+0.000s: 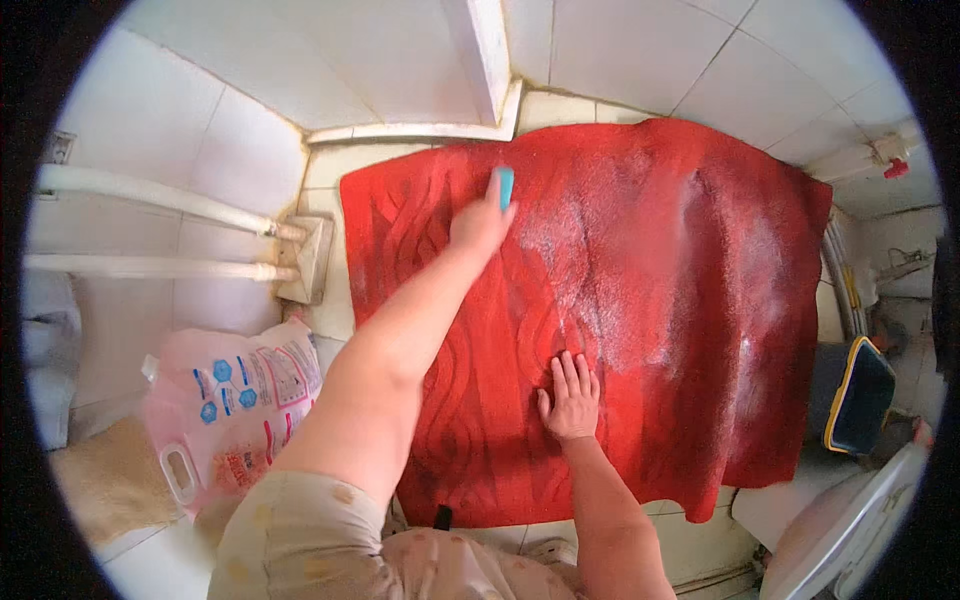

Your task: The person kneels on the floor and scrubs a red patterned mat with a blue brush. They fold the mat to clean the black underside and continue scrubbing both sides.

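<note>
Red rug point(480, 400) lies spread on tiled floor point(328, 162), whitish foam point(585, 280) on middle and right part. Left hand point(481, 226) at upper part of rug, fingers grasping teal block point(507, 188). Right hand point(573, 405) rests on rug, lower, fingers released and nearly straight. Pink container point(185, 385) at left.

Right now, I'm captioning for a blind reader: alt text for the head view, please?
A person's left hand holds a small turquoise oblong object over a large red patterned rug on pale floor tiles; the right hand rests on the rug, beside whitish, foamy-looking patches.
</note>
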Demonstrator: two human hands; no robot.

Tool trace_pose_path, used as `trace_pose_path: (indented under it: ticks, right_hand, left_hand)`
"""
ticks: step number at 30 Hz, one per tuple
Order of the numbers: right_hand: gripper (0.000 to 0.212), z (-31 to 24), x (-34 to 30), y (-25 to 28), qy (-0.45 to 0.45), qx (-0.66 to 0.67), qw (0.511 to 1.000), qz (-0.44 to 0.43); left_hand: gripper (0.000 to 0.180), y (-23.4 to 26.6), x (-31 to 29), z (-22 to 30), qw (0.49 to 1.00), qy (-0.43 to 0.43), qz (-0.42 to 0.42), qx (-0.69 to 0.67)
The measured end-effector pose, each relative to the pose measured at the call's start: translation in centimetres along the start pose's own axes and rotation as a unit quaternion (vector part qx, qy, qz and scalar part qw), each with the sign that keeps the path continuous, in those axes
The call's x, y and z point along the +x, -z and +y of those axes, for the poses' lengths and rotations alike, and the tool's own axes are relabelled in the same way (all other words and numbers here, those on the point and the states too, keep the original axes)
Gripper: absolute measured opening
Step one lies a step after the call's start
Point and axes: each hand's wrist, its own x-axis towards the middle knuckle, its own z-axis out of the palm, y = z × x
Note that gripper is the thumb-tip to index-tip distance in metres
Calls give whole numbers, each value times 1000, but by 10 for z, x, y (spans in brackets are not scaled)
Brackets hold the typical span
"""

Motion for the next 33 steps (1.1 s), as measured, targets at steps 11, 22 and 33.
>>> trace_pose_path:
  ticks: [11, 22, 33]
  right_hand:
    - [59, 1, 0, 5, -10, -3, 1000, -10]
    - [62, 8, -5, 4, -21, 0, 1000, -14]
    - [61, -1, -3, 5, -7, -5, 1000, -23]
  left_hand:
    - [63, -10, -16, 2, 985, -119, -48, 118]
    - [68, -31, -180, 28, 946, -253, -190, 64]
    - [51, -17, -4, 40, 995, -97, -16, 9]
